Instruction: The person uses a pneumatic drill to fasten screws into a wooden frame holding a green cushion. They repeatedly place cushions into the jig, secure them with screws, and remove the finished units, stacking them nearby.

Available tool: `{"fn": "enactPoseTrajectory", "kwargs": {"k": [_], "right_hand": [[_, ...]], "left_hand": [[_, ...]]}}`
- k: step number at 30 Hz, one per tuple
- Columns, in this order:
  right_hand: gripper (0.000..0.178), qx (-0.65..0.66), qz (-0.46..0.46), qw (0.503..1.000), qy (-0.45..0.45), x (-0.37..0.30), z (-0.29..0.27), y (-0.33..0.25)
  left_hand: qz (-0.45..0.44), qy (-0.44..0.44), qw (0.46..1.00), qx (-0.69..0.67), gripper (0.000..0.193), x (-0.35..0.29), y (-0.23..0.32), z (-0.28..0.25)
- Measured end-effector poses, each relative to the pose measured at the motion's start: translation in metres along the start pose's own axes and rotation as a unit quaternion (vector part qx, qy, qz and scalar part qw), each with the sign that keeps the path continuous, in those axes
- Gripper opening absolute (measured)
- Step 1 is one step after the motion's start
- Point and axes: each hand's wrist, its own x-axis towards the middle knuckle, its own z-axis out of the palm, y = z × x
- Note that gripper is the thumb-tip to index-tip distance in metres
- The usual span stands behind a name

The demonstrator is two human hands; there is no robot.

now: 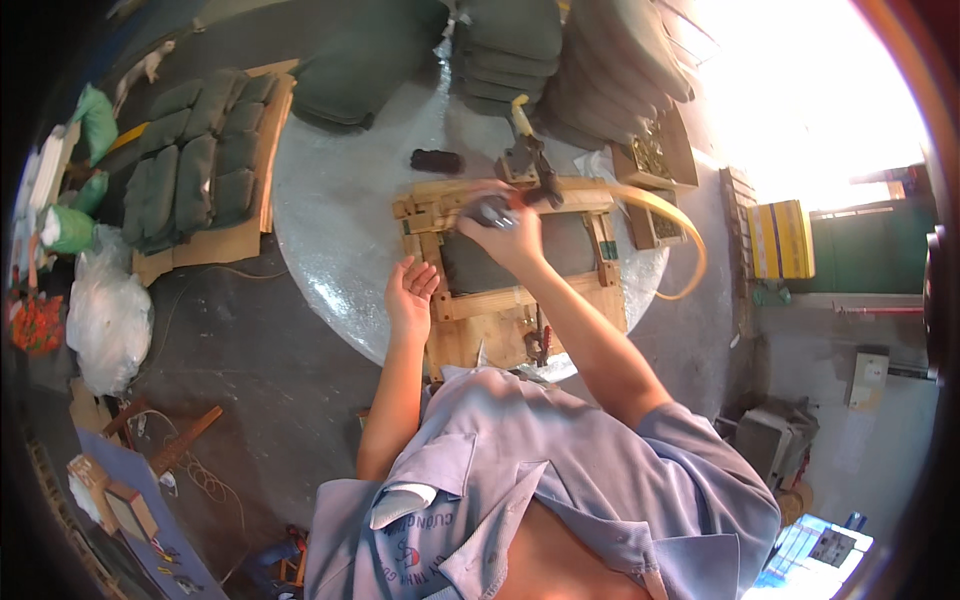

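Observation:
My right hand [512,238] is closed round a dark grey tool [488,210], smeared by motion so its exact kind does not show. It is over the far left part of a wooden frame [490,302] with a dark grey padded panel [565,245] inside it. Beside the frame's left bar, my left hand [412,290] is palm up with fingers loosely bent, holding nothing. Just beyond my right hand, an air tool [525,160] with a yellow end rests at the frame's far bar. A yellow hose [690,225] loops to the right.
A round table [330,270] with a shiny wrapped top carries the frame. Stacks of dark cushions [510,50] stand at its far side. A small black block [437,161] lies beyond the frame. Boxes of small fasteners [648,160] are at right; padded pieces [200,160] lie on cardboard at left.

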Motion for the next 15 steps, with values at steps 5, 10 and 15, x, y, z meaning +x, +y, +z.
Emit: {"fn": "enactPoseTrajectory", "kwargs": {"k": [5, 10, 15], "right_hand": [[0.05, 0.223, 0.049, 0.972, 0.06, -0.083, -0.051, -0.015], [0.055, 0.271, 0.092, 0.955, 0.083, -0.134, -0.08, -0.047], [0.057, 0.259, 0.052, 0.96, 0.089, -0.155, -0.086, -0.045]], "left_hand": [[-0.026, -0.091, 0.979, -0.178, 0.072, -0.024, 0.036, -0.007], [-0.069, -0.144, 0.958, -0.24, 0.083, -0.039, 0.023, 0.02], [-0.102, -0.209, 0.942, -0.242, 0.087, -0.05, 0.01, 0.044]]}}
